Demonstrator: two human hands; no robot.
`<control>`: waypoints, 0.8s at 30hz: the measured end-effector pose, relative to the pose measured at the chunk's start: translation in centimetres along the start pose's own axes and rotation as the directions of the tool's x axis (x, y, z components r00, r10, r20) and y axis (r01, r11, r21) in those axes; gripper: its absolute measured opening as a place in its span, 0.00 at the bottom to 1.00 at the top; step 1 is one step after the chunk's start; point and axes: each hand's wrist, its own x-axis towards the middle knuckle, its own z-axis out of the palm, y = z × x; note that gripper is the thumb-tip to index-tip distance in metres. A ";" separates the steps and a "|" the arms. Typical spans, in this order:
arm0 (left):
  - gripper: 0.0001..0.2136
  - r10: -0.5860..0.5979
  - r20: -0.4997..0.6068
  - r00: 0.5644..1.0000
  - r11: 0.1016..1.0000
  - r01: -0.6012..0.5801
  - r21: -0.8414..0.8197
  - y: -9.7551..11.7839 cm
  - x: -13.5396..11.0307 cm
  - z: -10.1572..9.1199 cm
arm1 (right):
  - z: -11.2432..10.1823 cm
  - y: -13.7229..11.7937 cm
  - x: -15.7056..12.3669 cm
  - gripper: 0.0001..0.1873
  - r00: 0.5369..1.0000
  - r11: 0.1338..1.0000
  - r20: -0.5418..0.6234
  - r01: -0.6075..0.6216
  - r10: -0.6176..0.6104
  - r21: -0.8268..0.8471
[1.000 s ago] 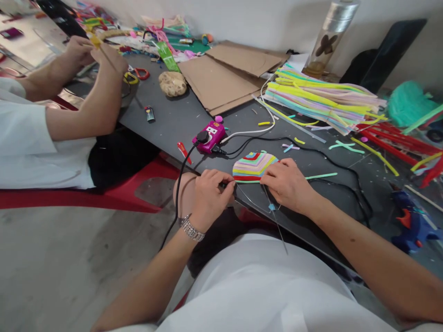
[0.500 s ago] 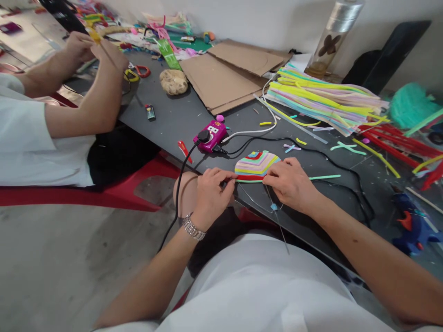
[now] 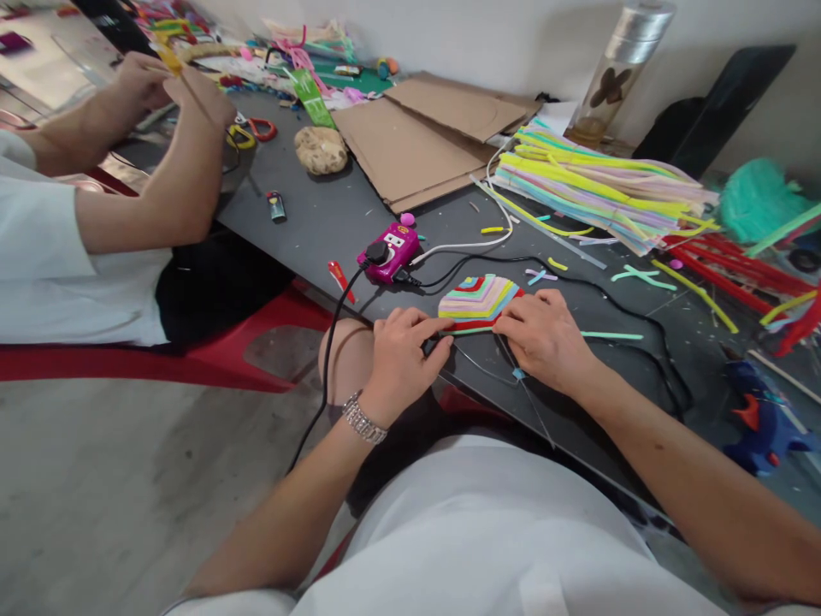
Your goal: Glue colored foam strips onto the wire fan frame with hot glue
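A rounded panel of striped pipe cleaners (image 3: 481, 301) lies near the table's front edge, with a red band along its lower side. Against that side runs a mint-green pipe cleaner (image 3: 612, 335), its free end sticking out beyond my right hand. My left hand (image 3: 410, 359), wearing a metal watch, is closed with thumb and index finger at the panel's lower left corner. At the lower right, my right hand (image 3: 545, 338) pinches the edge and the green strip; its fingertips partly cover them. Below, a thin wire (image 3: 484, 368) with a small blue piece (image 3: 518, 374) hangs over the table edge.
Beyond the panel sit a purple power adapter (image 3: 392, 250) and its black cord. Pipe cleaners (image 3: 596, 184) are heaped at the right, behind a blue glue gun (image 3: 766, 419). Cardboard (image 3: 416, 145), a stone (image 3: 321, 151) and a bottle (image 3: 619, 77) stand behind; a co-worker's arms (image 3: 154, 162) are left.
Both hands keep hold of the panel, which has shifted slightly to the right and turned a little. The wire with its blue piece has swung to the right too.
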 end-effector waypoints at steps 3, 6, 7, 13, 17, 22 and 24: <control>0.09 -0.031 -0.007 0.999 0.999 0.031 -0.012 0.3 0.2 0.1 | 0.0 0.1 0.0 0.13 0.999 1.000 -0.034 -0.007 0.006 -0.021; 0.08 -0.063 -0.007 0.998 0.998 0.063 -0.018 0.5 0.3 0.2 | 0.0 0.1 0.0 0.12 0.999 0.999 -0.047 -0.027 0.025 -0.046; 0.08 -0.068 -0.008 0.998 0.998 0.067 -0.019 0.5 0.4 0.3 | -0.1 0.1 0.0 0.12 0.999 0.998 -0.044 -0.031 0.029 -0.050; 0.07 -0.070 -0.040 0.997 0.997 0.068 -0.048 0.5 0.4 0.6 | -0.1 0.0 0.3 0.12 0.997 0.996 -0.019 -0.071 0.070 -0.046; 0.07 -0.073 -0.044 0.996 0.996 0.070 -0.062 0.2 0.6 0.7 | 0.0 -0.1 0.4 0.12 0.992 0.992 0.019 -0.122 0.122 -0.011; 0.07 -0.083 -0.001 0.997 0.994 0.082 -0.071 0.1 0.8 0.6 | 0.1 0.2 0.4 0.13 0.989 0.991 0.071 -0.129 0.127 0.020; 0.07 -0.088 0.013 0.996 0.993 0.089 -0.074 0.1 0.9 0.5 | 0.0 0.3 0.4 0.14 0.991 0.993 0.070 -0.113 0.111 0.022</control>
